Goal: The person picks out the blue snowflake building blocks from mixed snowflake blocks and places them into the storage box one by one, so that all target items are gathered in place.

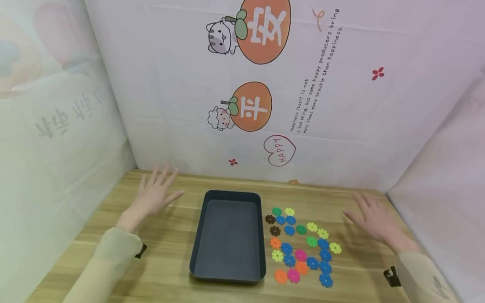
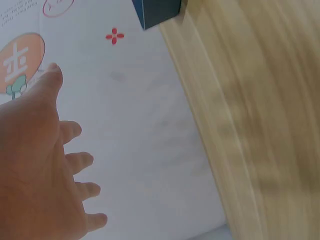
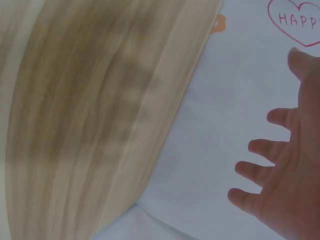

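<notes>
My left hand [image 1: 152, 197] is held over the table to the left of a dark rectangular tray [image 1: 229, 238], fingers spread and holding nothing. In the left wrist view the same hand [image 2: 40, 165] shows its thumb and fingers apart, with a corner of the tray [image 2: 159, 11] at the top. On the far right my right hand [image 1: 375, 218] is also spread and holds nothing; its fingers [image 3: 260, 172] stand apart in the right wrist view. Between tray and right hand lie several flat flower-shaped plastic discs [image 1: 289, 261] in blue, green, yellow, orange, pink and brown.
The wooden table [image 1: 162, 266] is walled by white printed cloth [image 1: 180, 75] at the back and on both sides. The tray has raised walls, and the discs lie close along its right side. A dark band [image 1: 392, 276] sits at the right wrist.
</notes>
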`<control>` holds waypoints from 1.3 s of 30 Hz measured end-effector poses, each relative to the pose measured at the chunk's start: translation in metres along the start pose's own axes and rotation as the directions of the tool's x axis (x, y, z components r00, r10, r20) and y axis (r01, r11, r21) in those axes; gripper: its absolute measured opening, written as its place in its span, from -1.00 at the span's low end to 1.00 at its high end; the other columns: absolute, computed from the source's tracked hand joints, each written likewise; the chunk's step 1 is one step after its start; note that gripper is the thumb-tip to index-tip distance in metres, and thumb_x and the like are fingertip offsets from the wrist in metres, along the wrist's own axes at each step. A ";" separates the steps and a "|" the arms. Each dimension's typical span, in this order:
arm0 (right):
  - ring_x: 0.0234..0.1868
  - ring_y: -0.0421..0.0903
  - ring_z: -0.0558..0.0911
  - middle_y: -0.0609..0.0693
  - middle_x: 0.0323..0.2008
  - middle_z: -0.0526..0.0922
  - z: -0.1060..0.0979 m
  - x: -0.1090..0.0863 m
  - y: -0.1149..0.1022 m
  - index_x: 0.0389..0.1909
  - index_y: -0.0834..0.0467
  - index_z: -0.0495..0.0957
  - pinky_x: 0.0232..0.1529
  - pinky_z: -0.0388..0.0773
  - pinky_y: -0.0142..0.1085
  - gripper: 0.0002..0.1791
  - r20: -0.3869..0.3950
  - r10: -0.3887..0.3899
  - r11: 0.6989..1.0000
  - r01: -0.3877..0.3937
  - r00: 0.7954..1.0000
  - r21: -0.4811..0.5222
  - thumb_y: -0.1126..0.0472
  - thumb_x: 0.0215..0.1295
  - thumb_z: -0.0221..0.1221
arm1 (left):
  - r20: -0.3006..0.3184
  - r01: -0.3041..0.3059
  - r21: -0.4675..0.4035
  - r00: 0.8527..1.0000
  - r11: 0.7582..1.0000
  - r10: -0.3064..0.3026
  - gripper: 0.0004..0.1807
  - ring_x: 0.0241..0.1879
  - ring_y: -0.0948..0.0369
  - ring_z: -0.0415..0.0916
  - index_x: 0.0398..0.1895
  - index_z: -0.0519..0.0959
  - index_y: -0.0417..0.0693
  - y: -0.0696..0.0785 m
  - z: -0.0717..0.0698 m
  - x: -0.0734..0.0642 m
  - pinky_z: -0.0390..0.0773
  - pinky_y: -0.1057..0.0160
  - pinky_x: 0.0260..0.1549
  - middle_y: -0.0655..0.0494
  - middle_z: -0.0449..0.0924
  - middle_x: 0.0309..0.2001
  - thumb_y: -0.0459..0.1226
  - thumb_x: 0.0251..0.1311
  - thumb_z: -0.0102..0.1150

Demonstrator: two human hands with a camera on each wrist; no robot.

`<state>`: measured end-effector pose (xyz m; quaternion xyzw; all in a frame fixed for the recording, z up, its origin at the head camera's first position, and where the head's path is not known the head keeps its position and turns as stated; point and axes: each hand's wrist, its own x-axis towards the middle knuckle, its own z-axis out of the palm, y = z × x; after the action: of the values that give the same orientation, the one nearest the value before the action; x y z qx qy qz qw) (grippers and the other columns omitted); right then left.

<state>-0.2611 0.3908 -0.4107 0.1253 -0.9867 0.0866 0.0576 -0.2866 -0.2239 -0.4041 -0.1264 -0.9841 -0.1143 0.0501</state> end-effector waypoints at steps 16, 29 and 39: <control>-0.04 0.29 0.63 0.43 0.07 0.56 0.020 -0.039 -0.025 0.18 0.46 0.44 -0.11 0.66 0.10 -0.43 -0.036 -0.084 0.977 0.089 0.996 0.196 0.08 0.37 0.22 | -0.018 -0.136 -0.013 0.991 0.991 0.136 -0.14 0.56 -0.30 -0.25 0.59 -0.01 -0.10 0.023 0.031 -0.019 -0.17 -0.45 0.43 -0.22 -0.15 0.59 0.12 0.40 0.01; -0.32 -0.31 0.61 -0.03 -0.30 0.69 0.038 -0.048 -0.041 -0.07 0.35 0.59 -0.32 0.62 -0.45 -0.65 0.022 -0.111 0.941 0.098 0.994 0.325 0.17 0.27 0.31 | 0.003 -0.194 -0.022 0.981 0.981 0.194 -0.10 0.56 -0.25 -0.10 0.57 0.04 -0.14 0.036 0.050 -0.030 -0.05 -0.39 0.45 -0.19 -0.04 0.58 0.16 0.36 0.05; -0.34 -0.42 0.52 -0.06 -0.32 0.69 0.047 -0.035 -0.039 -0.15 0.28 0.64 -0.33 0.55 -0.46 -0.72 0.112 -0.065 0.940 0.023 0.992 0.341 0.16 0.23 0.34 | 0.059 -0.236 -0.029 0.970 0.971 0.237 -0.11 0.56 -0.22 -0.07 0.56 0.06 -0.15 0.044 0.063 -0.036 0.02 -0.39 0.44 -0.19 -0.02 0.57 0.18 0.38 -0.02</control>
<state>-0.2215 0.3530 -0.4550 0.1602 -0.9557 0.2459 -0.0232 -0.2451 -0.1762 -0.4600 -0.2466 -0.9619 -0.1141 0.0315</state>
